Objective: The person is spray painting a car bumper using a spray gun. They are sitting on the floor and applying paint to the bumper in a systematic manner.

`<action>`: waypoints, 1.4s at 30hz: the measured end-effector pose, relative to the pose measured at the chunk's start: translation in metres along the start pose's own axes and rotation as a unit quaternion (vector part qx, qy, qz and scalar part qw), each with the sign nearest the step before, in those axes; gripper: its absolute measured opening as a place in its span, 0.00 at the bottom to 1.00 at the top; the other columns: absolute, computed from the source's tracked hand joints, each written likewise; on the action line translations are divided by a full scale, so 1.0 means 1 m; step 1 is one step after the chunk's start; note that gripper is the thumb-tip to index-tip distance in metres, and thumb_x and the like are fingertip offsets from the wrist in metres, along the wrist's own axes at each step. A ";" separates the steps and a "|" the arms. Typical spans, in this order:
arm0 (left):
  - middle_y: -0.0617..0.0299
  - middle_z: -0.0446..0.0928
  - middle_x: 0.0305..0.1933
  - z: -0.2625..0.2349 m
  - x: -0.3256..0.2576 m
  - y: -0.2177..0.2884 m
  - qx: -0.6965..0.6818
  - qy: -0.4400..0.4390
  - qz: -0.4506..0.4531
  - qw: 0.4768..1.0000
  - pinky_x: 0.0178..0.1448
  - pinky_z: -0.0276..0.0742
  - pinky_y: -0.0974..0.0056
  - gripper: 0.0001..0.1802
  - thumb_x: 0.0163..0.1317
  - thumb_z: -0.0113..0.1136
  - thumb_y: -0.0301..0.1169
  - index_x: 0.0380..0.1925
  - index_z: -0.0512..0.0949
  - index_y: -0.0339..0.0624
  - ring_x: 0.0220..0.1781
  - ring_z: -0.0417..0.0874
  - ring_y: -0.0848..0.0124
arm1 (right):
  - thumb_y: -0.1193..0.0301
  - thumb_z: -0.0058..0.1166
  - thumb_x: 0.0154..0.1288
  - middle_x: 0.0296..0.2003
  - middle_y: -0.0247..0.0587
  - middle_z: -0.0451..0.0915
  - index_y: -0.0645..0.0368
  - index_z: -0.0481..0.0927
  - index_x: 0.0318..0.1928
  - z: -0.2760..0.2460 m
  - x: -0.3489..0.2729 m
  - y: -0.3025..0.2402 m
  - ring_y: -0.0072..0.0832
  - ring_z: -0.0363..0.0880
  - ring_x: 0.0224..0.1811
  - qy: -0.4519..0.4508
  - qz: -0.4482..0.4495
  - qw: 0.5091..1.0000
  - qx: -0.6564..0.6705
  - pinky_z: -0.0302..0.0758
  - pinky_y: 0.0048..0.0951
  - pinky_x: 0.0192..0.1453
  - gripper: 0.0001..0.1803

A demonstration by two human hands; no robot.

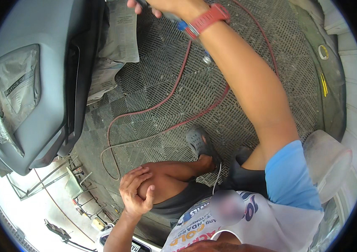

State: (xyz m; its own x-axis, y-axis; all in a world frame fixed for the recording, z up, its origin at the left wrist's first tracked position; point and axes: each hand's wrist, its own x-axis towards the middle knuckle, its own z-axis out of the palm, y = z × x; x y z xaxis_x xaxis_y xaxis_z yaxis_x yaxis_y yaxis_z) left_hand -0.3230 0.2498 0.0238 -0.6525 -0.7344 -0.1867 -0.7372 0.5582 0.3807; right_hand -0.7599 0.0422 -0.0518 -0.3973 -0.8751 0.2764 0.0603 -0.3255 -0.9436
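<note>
My left hand [136, 191] rests on my bent left knee, its fingers spread and empty. My right arm reaches up past the top edge, a red watch on the wrist. My right hand [155, 6] is partly cut off there. Its fingers curl round a dark handle of what looks like a spray gun [144, 2], mostly outside the picture. A blue fitting [181, 25] shows beside the wrist, near a red hose [182, 69]. To the left stands a grey vehicle body panel [54, 25], apart from my left hand. A masked patch [12, 90] covers part of it.
Newspaper sheets [121, 38] hang beside the panel. The red hose loops across the grid floor mat [157, 75] near my clog [199, 143]. At right lie a yellow tape roll [323, 52] and a slim yellow object [324, 85]; a whitish tub [329, 157] stands beside me.
</note>
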 end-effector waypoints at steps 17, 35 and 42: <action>0.47 0.89 0.52 0.000 -0.010 0.003 0.051 0.004 -0.039 0.998 0.69 0.81 0.46 0.16 0.64 0.68 0.38 0.42 0.90 0.35 0.60 0.89 0.46 | 0.42 0.41 0.89 0.30 0.35 0.86 0.60 0.87 0.58 0.003 -0.004 0.079 0.20 0.83 0.24 0.070 0.016 0.987 0.147 0.74 0.25 0.20 0.34; 0.46 0.88 0.52 0.002 -0.042 -0.029 0.094 -0.002 -0.079 0.992 0.68 0.81 0.45 0.20 0.70 0.62 0.43 0.43 0.87 0.35 0.57 0.88 0.45 | 0.41 0.42 0.88 0.30 0.32 0.91 0.58 0.90 0.52 0.082 -0.037 0.184 0.19 0.77 0.18 0.119 0.033 0.976 0.181 0.76 0.28 0.26 0.34; 0.45 0.88 0.52 0.000 -0.046 -0.037 0.086 0.000 -0.086 0.993 0.67 0.82 0.45 0.20 0.69 0.63 0.44 0.43 0.86 0.35 0.56 0.88 0.45 | 0.43 0.51 0.85 0.31 0.39 0.92 0.61 0.90 0.54 0.098 0.017 0.191 0.24 0.91 0.33 0.228 -0.001 0.946 0.233 0.87 0.30 0.43 0.32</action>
State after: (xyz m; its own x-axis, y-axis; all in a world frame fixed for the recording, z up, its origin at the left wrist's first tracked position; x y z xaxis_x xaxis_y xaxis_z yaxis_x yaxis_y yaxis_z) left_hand -0.2653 0.2631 0.0185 -0.5149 -0.8243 -0.2356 -0.8564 0.4824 0.1837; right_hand -0.6654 -0.0704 -0.2094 -0.7445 -0.6639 0.0707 0.4135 -0.5417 -0.7318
